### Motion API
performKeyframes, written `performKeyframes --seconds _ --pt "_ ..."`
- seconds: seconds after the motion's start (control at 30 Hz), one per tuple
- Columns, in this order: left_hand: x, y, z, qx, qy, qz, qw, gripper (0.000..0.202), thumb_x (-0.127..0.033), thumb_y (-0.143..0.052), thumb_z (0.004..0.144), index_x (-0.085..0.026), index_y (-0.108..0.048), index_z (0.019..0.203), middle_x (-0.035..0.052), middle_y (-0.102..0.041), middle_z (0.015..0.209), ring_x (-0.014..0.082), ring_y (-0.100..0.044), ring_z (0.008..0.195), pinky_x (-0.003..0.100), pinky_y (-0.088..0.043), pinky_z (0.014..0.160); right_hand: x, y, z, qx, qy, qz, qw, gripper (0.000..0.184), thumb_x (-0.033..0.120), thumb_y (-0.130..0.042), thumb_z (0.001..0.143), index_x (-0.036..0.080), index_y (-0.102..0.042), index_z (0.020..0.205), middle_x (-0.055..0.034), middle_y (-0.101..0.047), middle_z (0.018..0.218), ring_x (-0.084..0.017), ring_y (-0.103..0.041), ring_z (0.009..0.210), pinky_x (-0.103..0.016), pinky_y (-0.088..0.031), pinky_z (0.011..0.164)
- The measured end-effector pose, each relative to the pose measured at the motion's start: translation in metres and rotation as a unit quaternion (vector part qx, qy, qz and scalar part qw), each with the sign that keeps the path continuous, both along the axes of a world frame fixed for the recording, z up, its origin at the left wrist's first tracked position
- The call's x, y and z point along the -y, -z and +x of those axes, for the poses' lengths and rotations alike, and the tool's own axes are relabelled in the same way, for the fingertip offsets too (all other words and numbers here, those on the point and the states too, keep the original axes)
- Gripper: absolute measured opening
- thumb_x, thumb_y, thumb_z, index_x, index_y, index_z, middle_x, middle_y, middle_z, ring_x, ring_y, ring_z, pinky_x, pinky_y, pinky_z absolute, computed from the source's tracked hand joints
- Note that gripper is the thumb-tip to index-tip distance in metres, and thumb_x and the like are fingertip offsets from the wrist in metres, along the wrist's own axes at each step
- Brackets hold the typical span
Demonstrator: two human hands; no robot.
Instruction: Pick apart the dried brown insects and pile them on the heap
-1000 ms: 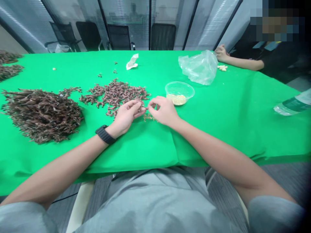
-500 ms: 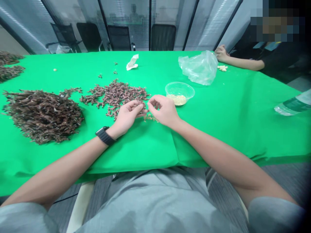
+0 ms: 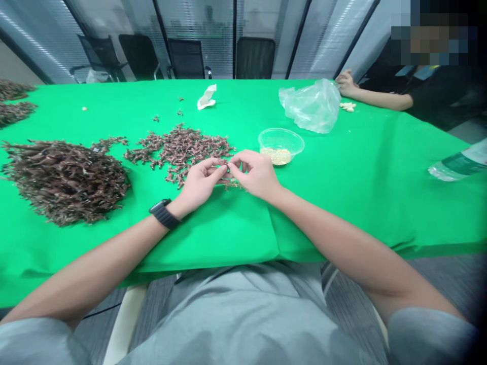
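My left hand (image 3: pixel 201 181), with a black watch on its wrist, and my right hand (image 3: pixel 254 174) meet fingertip to fingertip over the green table (image 3: pixel 342 203). Both pinch a small brown pod (image 3: pixel 225 165) between them. Just behind my hands lies a spread pile of small brown pods (image 3: pixel 182 147). Under my hands a little heap of yellowish seeds (image 3: pixel 235 186) lies on the cloth. A clear plastic bowl (image 3: pixel 281 143) with more pale seeds stands just right of my right hand.
A big heap of dark brown pods (image 3: pixel 64 181) lies at the left, more at the far left edge. A clear plastic bag (image 3: pixel 312 105) and a crumpled paper (image 3: pixel 207 97) lie farther back. Another person's hand (image 3: pixel 347 83) rests at the far right. A water bottle (image 3: pixel 456 165) lies on the right.
My fingertips, slightly apart half a second ago, have come together again on the pod. Arms and everything else on the table stay in place.
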State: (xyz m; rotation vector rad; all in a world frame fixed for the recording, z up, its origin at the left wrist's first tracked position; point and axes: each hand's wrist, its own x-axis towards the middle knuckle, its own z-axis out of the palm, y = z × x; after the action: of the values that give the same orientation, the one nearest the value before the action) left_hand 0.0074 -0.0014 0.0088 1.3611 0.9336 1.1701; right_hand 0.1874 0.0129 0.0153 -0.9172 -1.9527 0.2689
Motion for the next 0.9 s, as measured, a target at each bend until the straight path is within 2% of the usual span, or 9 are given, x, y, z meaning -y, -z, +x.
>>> performKeyframes --seconds 0.3,0.43,0.53,0.6,0.67,0.73,0.8,0.83,0.9 --pt "-0.003 0.004 -0.002 -0.020 0.012 0.039 0.999 0.035 -0.042 -0.078 0.083 -0.015 -0.066 0.101 0.0041 -0.075 0.080 0.0185 -0.075 0.079 0.031 -0.061 0.079 0.000 -0.001 0.006 0.131 0.006 0.100 0.986 0.019 0.020 -0.051 0.098 0.017 -0.067 0.088 -0.0094 -0.070 0.092 -0.022 -0.061 0.091 -0.035 -0.045 0.085" --pt "-0.005 0.007 -0.005 -0.037 0.016 0.068 0.997 0.034 -0.040 -0.079 0.082 -0.016 -0.065 0.102 0.0035 -0.074 0.077 0.0174 -0.073 0.074 0.030 -0.059 0.075 0.004 -0.003 0.005 0.115 -0.001 0.078 0.990 0.018 0.020 -0.051 0.097 0.017 -0.067 0.088 -0.0096 -0.070 0.092 -0.021 -0.060 0.089 -0.034 -0.045 0.083" --pt "-0.003 0.005 -0.005 -0.059 0.011 0.093 0.994 0.033 -0.039 -0.078 0.083 -0.016 -0.064 0.102 0.0038 -0.075 0.077 0.0168 -0.072 0.071 0.029 -0.058 0.073 0.006 -0.004 -0.001 0.008 0.001 -0.028 1.000 0.014 0.019 -0.057 0.091 0.017 -0.066 0.080 -0.0037 -0.066 0.078 -0.016 -0.056 0.071 -0.029 -0.043 0.069" --pt "-0.001 0.004 -0.006 -0.086 0.003 0.116 0.989 0.032 -0.038 -0.076 0.085 -0.017 -0.064 0.105 0.0043 -0.075 0.079 0.0172 -0.072 0.072 0.029 -0.058 0.073 0.006 -0.006 -0.004 -0.085 -0.019 -0.140 0.986 0.013 0.021 -0.061 0.086 0.017 -0.065 0.074 -0.0006 -0.062 0.069 -0.013 -0.053 0.063 -0.027 -0.041 0.061" --pt "0.000 0.003 -0.006 -0.122 -0.007 0.144 0.982 0.029 -0.037 -0.072 0.088 -0.017 -0.065 0.108 0.0050 -0.076 0.082 0.0183 -0.073 0.076 0.030 -0.057 0.075 0.004 -0.008 -0.005 -0.178 -0.046 -0.282 0.942 0.012 0.024 -0.064 0.082 0.017 -0.064 0.072 0.0010 -0.060 0.064 -0.011 -0.051 0.058 -0.025 -0.037 0.054" --pt "0.002 0.002 -0.007 -0.161 -0.018 0.175 0.971 0.027 -0.036 -0.071 0.090 -0.018 -0.065 0.110 0.0053 -0.077 0.087 0.0189 -0.074 0.080 0.031 -0.057 0.076 0.003 -0.011 -0.004 -0.245 -0.071 -0.417 0.872 0.013 0.027 -0.069 0.078 0.017 -0.063 0.071 0.0024 -0.056 0.060 -0.009 -0.049 0.053 -0.023 -0.032 0.047" --pt "0.003 0.002 -0.008 -0.189 -0.026 0.196 0.962 0.027 -0.035 -0.070 0.090 -0.019 -0.066 0.111 0.0055 -0.077 0.090 0.0189 -0.074 0.081 0.030 -0.056 0.076 0.001 -0.013 -0.001 -0.273 -0.093 -0.502 0.815 0.016 0.029 -0.073 0.074 0.017 -0.062 0.072 0.0035 -0.053 0.058 -0.009 -0.047 0.050 -0.022 -0.028 0.043" --pt "0.003 0.002 -0.008 -0.191 -0.026 0.196 0.961 0.027 -0.035 -0.070 0.090 -0.018 -0.066 0.111 0.0057 -0.077 0.091 0.0188 -0.074 0.081 0.030 -0.056 0.076 0.000 -0.014 0.001 -0.275 -0.104 -0.518 0.803 0.019 0.030 -0.076 0.073 0.017 -0.062 0.072 0.0038 -0.052 0.057 -0.009 -0.047 0.050 -0.022 -0.028 0.043" --pt "0.004 0.001 -0.007 -0.167 -0.018 0.175 0.970 0.028 -0.036 -0.071 0.090 -0.018 -0.065 0.110 0.0062 -0.077 0.089 0.0188 -0.074 0.080 0.030 -0.056 0.075 -0.002 -0.013 0.004 -0.257 -0.112 -0.502 0.818 0.023 0.036 -0.078 0.073 0.017 -0.064 0.074 0.0042 -0.052 0.055 -0.008 -0.046 0.049 -0.022 -0.029 0.044"
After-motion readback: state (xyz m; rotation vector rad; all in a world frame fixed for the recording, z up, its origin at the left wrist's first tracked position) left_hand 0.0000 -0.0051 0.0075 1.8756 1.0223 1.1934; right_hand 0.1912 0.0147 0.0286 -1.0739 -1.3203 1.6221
